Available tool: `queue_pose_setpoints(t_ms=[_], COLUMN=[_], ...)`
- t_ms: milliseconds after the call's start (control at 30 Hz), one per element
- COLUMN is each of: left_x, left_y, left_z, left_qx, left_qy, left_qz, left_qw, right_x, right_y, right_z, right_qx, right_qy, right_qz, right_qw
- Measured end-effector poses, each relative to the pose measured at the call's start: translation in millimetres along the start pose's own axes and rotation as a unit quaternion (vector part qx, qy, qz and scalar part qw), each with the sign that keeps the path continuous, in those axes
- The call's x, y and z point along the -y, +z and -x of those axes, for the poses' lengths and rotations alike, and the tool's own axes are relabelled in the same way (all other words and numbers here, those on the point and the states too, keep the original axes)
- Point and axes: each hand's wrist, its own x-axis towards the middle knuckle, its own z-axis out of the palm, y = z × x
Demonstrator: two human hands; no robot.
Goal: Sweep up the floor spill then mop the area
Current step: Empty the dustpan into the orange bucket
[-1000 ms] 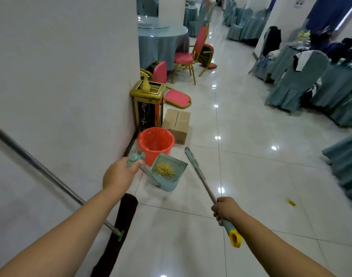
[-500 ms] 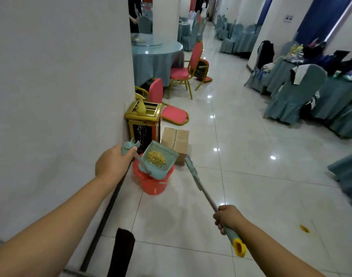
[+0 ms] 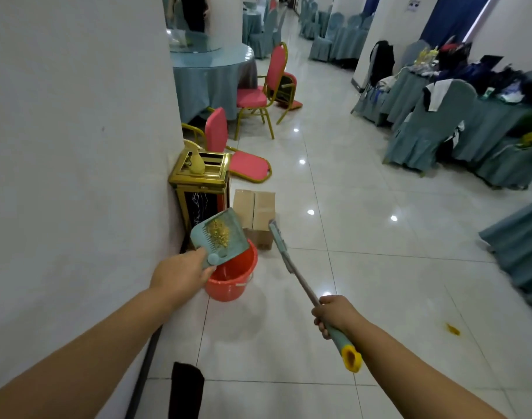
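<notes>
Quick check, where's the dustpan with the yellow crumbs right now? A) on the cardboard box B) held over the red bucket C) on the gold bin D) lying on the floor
B: the left hand holds the dustpan tilted above the red bucket.

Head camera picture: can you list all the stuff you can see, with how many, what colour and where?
dustpan: 1, teal, tilted above the bucket, yellow crumbs in it
bucket: 1, red, on the floor by the wall
broom: 1, teal with a yellow handle end, raised
cardboard box: 1, brown, behind the bucket
gold bin: 1, gold and black, against the wall
pink chairs: 3, one upright, two tipped over
yellow spot: 1, floor at right
covered tables: several, grey-blue, far back
left hand: holds the dustpan
right hand: holds the broom
</notes>
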Motion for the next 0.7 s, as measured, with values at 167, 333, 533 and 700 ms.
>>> queue_pose_setpoints(t_ms=[167,333,533,700], left_x=[-4.3,-14.0,-32.5,-45.7], left_y=[29.6,44.5,44.4,49.5], left_z=[-0.2,3.0,-5.1,-4.4], left_qx=[0.027,0.037,0.223,0.336], left_qy=[-0.010,-0.014,-0.113,-0.134], left_qz=[0.010,0.038,0.163,0.257], left_qw=[1.000,0.999,0.954,0.896], right_x=[9.0,6.1,-6.2,-19.9], right_y=[1.7,-5.3,-24.4,-38.1], right_z=[-13.9,-17.8,-19.2,-22.8], right_qx=[0.006,0.012,0.024,0.029], right_qy=[0.023,0.024,0.024,0.020], right_qz=[-0.013,0.001,0.005,0.011], right_qw=[1.000,1.000,0.999,0.999])
